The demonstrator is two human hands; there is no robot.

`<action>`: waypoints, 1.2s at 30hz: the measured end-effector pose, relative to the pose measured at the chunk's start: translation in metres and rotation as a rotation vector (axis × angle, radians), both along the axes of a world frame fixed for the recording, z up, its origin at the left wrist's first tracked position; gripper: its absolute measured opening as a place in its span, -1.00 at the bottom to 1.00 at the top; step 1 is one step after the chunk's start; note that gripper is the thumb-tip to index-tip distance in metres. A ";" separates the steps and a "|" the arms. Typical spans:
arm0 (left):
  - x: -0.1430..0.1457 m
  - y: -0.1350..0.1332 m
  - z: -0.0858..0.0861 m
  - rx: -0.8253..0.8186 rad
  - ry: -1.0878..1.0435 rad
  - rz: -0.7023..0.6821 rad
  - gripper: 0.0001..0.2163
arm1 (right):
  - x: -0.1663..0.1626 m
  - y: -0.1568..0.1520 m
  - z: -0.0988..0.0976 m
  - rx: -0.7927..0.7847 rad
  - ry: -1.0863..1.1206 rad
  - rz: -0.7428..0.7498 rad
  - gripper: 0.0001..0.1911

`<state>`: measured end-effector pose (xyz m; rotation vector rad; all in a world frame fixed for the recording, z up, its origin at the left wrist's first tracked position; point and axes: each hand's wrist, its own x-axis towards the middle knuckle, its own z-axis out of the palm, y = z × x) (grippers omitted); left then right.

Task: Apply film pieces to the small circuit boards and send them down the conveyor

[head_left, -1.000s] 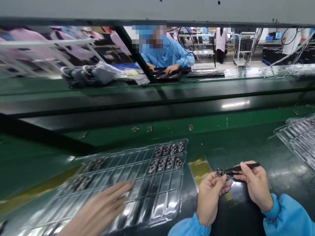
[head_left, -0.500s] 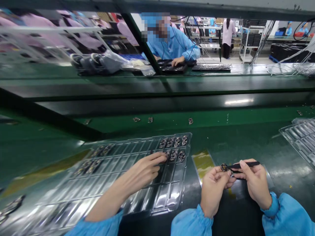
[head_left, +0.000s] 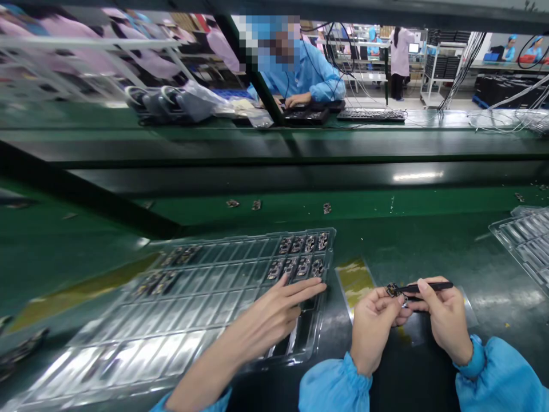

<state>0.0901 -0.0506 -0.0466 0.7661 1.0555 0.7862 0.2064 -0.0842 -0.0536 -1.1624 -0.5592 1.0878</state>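
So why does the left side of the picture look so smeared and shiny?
Head view: the tray blurs toward the left edge, lens-stretched, with lamp glare on its plastic; the left hand and right hand stay sharp; a bright streak glints on the belt.

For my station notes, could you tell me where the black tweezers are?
In the head view, lower right: the right hand holds the black tweezers, tips at the small part in the left hand.

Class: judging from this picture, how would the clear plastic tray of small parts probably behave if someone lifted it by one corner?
The clear plastic tray looks thin and moulded, so it would probably flex. Only a few pockets hold small parts, so it likely feels light. Those parts sit loose at one end and might spill if it tilts.
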 end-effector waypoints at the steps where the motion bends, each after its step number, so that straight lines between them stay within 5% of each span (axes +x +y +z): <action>1: 0.000 0.000 0.000 0.003 -0.001 -0.003 -0.73 | 0.000 0.000 0.000 -0.001 -0.008 -0.002 -0.74; 17: -0.006 0.001 -0.005 0.058 -0.033 -0.007 -0.82 | -0.003 -0.005 0.002 0.031 -0.102 0.001 -0.77; 23: -0.012 0.000 -0.008 0.102 -0.001 0.003 -0.81 | 0.010 -0.010 0.013 0.194 -0.708 -0.159 -0.91; 26: -0.014 0.005 -0.007 0.080 -0.002 0.029 -0.83 | 0.023 -0.006 0.016 0.243 -0.794 -0.287 -0.89; 30: -0.003 0.046 0.000 0.117 0.088 0.063 -0.81 | 0.028 -0.002 0.015 0.264 -0.821 -0.283 -0.93; 36: 0.014 0.171 0.015 0.236 0.261 0.125 -0.78 | 0.030 -0.001 0.009 0.321 -0.858 -0.292 -0.93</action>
